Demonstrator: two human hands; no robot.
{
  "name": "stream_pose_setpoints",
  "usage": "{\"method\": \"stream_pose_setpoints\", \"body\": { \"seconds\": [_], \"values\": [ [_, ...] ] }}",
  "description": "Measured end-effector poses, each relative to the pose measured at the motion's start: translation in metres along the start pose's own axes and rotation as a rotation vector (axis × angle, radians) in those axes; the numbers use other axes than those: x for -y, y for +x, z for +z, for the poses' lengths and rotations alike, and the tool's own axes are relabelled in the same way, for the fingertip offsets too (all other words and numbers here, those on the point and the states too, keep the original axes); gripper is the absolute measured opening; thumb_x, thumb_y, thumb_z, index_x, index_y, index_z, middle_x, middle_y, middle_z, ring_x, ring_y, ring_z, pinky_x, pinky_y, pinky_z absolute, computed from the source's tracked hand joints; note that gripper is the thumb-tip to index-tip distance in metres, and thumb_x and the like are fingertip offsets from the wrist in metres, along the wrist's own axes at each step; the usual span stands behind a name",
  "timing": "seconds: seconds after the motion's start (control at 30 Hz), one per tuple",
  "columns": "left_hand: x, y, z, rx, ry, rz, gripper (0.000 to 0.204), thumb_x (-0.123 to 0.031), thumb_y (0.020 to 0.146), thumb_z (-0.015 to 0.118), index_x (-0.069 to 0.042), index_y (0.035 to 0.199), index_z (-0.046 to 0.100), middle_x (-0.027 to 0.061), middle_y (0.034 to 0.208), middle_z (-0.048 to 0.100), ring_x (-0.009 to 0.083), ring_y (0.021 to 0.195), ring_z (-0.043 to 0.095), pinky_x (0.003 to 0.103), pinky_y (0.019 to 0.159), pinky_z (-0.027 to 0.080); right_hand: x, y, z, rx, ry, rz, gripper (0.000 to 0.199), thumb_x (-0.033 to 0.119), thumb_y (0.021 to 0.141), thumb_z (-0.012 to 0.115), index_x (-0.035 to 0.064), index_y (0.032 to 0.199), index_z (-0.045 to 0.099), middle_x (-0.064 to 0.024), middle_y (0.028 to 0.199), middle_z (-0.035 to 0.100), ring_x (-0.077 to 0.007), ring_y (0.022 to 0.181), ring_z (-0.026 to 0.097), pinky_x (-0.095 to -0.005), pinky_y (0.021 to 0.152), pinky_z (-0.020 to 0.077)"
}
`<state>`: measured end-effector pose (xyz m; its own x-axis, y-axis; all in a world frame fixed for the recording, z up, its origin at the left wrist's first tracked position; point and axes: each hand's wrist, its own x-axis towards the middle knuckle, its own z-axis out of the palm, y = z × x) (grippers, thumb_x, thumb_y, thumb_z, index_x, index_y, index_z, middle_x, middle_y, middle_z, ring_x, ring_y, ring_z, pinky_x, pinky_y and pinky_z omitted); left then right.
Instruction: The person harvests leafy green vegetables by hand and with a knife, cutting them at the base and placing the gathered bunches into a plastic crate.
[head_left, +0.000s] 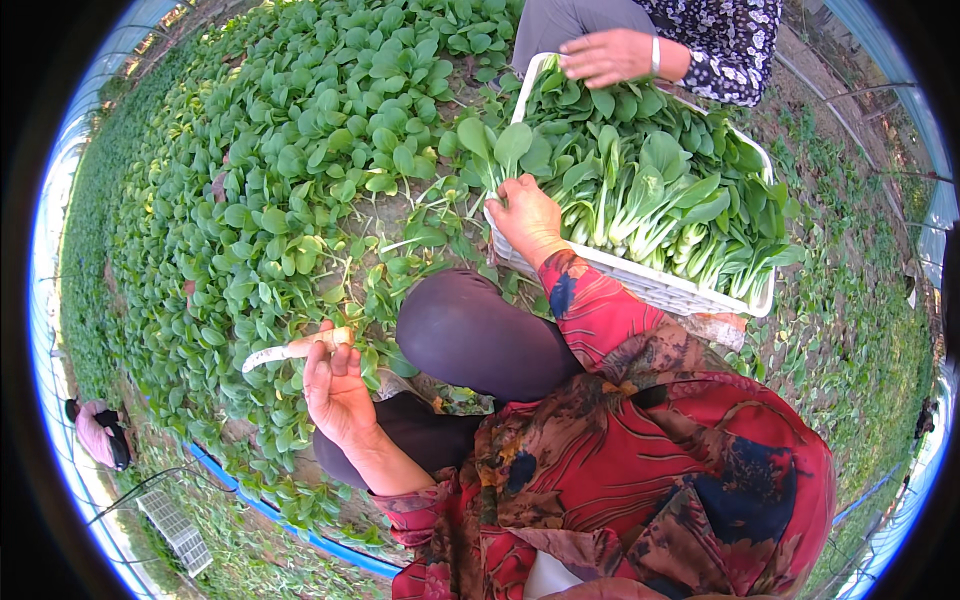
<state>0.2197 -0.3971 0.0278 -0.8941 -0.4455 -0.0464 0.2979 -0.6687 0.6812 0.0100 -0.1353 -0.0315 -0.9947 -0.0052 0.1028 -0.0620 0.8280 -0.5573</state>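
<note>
My left hand (340,395) is closed around a small knife, its light brown handle between the fingers and its pale, slightly curved blade (266,357) pointing left over the leaves. With my right hand (526,218) I grip a bok choy plant (495,148), its leaves upward, beside the near left corner of a white plastic crate (640,270). Inside the crate lie many cut bok choy (650,190), pale stems toward me. My fingers hide the base of the held plant.
Across the crate another person's hand (607,57) rests over the leaves. Dense bok choy (300,140) covers the ground to the left. My bent knee (470,335) is between my hands. A blue hose (290,525) runs at lower left, near another crate (175,530) and a distant person (98,435).
</note>
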Motion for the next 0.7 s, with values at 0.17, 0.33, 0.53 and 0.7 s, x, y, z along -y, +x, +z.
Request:
{"method": "stream_pose_setpoints", "body": {
  "seconds": [0.17,0.33,0.53,0.7],
  "values": [
    [-0.007,0.0,-0.001,-0.005,0.036,0.01,0.04,-0.006,0.087,0.056,0.009,0.123,0.049,0.0276,0.139,0.037,0.0296,0.103,0.063,0.038,0.089,0.052,-0.011,-0.008,0.004,-0.206,0.204,-0.315,0.016,0.022,0.078,0.067,0.009,0.084,0.061,-0.0079,0.088,0.058,-0.0282,0.081,0.06,-0.0377,0.07,0.0491],
    [0.0,0.001,-0.007,-0.002,0.055,-0.019,0.042,-0.008,0.088,0.053,0.01,0.126,0.046,0.0262,0.142,0.034,0.0251,0.102,0.063,0.037,0.092,0.047,-0.027,-0.005,0.001,-0.23,0.071,-0.322,0.014,0.021,0.08,0.065,0.011,0.081,0.056,-0.0056,0.072,0.059,-0.0274,0.074,0.059,-0.0392,0.062,0.0481],
    [0.001,0.002,-0.008,-0.013,0.031,-0.055,0.041,-0.007,0.089,0.052,0.009,0.126,0.046,0.0242,0.143,0.033,0.0247,0.104,0.062,0.038,0.093,0.046,-0.024,0.0,0.001,-0.146,0.11,-0.084,0.022,0.028,0.085,0.062,0.0095,0.088,0.051,-0.0113,0.062,0.06,-0.032,0.06,0.061,-0.0431,0.054,0.0473],
    [0.002,0.003,-0.004,-0.007,0.042,-0.065,0.041,-0.007,0.089,0.052,0.009,0.126,0.047,0.0243,0.143,0.033,0.0247,0.105,0.061,0.038,0.094,0.046,-0.02,0.0,-0.003,-0.09,0.03,0.0,0.025,0.03,0.089,0.056,0.0077,0.094,0.048,-0.0129,0.063,0.062,-0.0336,0.061,0.062,-0.0447,0.054,0.0474]
  ]
}}
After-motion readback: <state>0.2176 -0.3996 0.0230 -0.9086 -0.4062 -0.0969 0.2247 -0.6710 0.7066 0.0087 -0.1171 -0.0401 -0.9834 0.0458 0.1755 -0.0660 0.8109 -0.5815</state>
